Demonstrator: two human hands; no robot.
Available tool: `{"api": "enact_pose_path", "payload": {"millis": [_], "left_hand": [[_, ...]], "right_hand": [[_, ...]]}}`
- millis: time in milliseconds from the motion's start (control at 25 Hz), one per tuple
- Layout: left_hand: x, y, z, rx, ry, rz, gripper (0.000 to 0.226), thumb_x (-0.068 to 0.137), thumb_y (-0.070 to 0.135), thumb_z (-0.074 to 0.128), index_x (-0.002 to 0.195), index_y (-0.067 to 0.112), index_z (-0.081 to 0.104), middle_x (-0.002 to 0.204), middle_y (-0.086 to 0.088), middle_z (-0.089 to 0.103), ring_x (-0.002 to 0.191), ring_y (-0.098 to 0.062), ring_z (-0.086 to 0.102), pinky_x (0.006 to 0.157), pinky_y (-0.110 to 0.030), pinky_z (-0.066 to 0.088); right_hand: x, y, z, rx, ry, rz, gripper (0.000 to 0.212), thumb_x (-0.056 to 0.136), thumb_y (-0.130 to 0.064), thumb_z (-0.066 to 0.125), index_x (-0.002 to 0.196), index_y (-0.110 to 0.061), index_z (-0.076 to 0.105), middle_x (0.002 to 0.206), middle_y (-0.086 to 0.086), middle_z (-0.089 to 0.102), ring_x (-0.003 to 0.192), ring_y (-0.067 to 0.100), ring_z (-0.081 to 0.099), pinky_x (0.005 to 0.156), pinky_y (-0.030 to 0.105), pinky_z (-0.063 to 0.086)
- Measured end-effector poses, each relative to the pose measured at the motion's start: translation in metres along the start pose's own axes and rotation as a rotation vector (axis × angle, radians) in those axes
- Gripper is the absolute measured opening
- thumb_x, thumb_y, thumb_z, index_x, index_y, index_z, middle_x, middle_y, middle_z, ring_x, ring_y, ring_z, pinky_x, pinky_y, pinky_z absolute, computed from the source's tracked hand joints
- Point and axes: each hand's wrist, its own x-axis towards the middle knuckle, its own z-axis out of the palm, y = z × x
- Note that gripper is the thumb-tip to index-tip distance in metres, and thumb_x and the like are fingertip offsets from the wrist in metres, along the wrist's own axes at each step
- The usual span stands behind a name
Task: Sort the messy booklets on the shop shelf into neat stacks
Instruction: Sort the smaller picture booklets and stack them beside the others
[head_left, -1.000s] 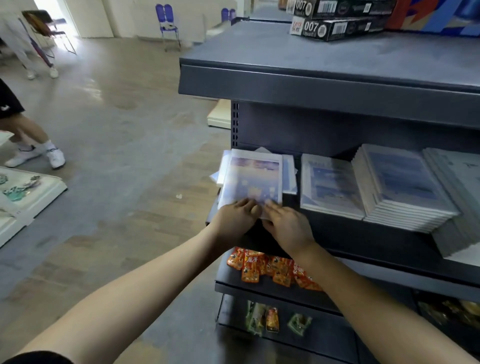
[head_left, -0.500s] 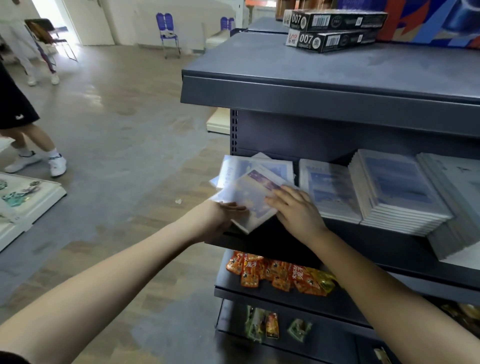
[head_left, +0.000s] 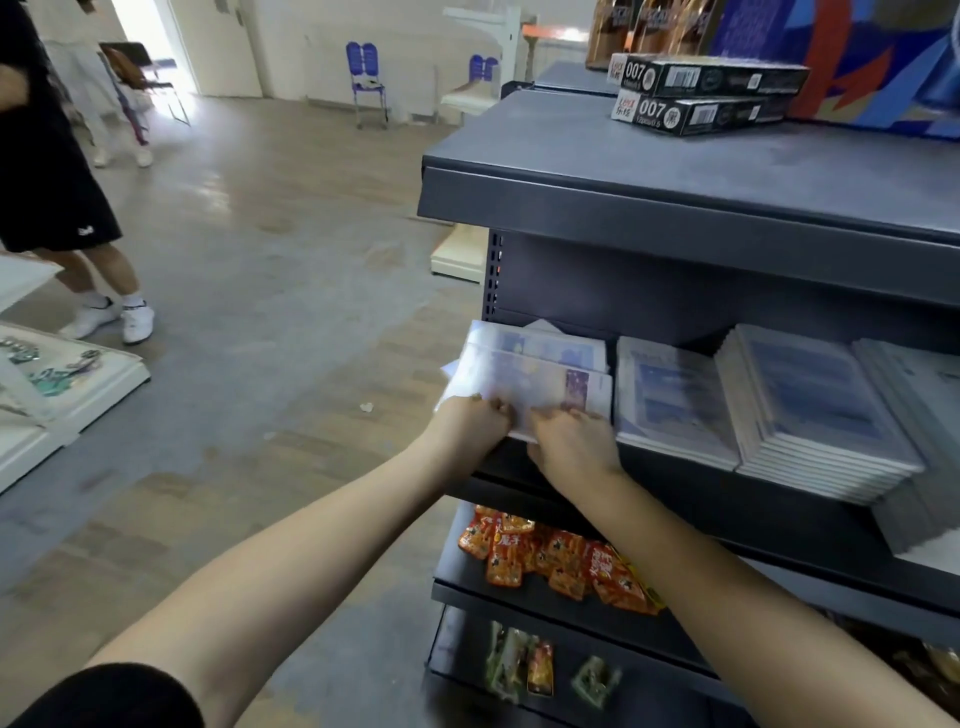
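My left grip (head_left: 470, 422) pinches the near edge of a pale booklet (head_left: 524, 382), fingers curled onto it. The booklet lies askew on top of the loose pile (head_left: 550, 345) at the left end of the shelf (head_left: 691, 488). My right grip (head_left: 569, 441) pinches the same edge, just beside the left. To do this well, I should square the booklet's corners to the pile, matching the neat stack (head_left: 670, 400) to the right.

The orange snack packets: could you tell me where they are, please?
In the head view, the orange snack packets lie at the left end of the tier just below the booklets, under the right hand.
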Motion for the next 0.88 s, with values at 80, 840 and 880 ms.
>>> {"api": "enact_pose_path", "payload": {"millis": [80,840,880], "left_hand": [[0.005,-0.009,0.005,-0.054,0.014,-0.051,0.036,0.099,0.026,0.038,0.127,0.007,0.052,0.125,-0.009,0.057,0.095,-0.016,0.057,0.064,-0.018,0.036],[-0.029,-0.010,0.037,-0.308,0.237,-0.008,0.050,0.068,0.026,0.073,0.112,0.006,0.063,0.105,-0.016,0.062,0.093,-0.031,0.064,0.052,-0.038,0.056],[-0.028,-0.014,0.039,-0.356,0.222,-0.048,0.049,0.070,0.019,0.067,0.116,0.005,0.059,0.105,-0.018,0.059,0.093,-0.035,0.062,0.057,-0.041,0.055]], "right_hand": [[-0.013,0.022,0.009,0.059,0.100,-0.056,0.038,0.079,-0.016,0.063,0.117,-0.019,0.061,0.116,0.003,0.064,0.111,0.024,0.057,0.096,0.038,0.039],[-0.024,0.004,0.034,0.334,0.264,-0.165,0.041,0.082,-0.041,0.063,0.118,-0.023,0.064,0.130,0.005,0.057,0.123,0.026,0.050,0.096,0.044,0.045],[-0.025,0.010,0.034,0.359,0.170,-0.118,0.049,0.082,-0.043,0.064,0.128,-0.028,0.056,0.142,0.005,0.044,0.134,0.029,0.035,0.104,0.046,0.035]]}}
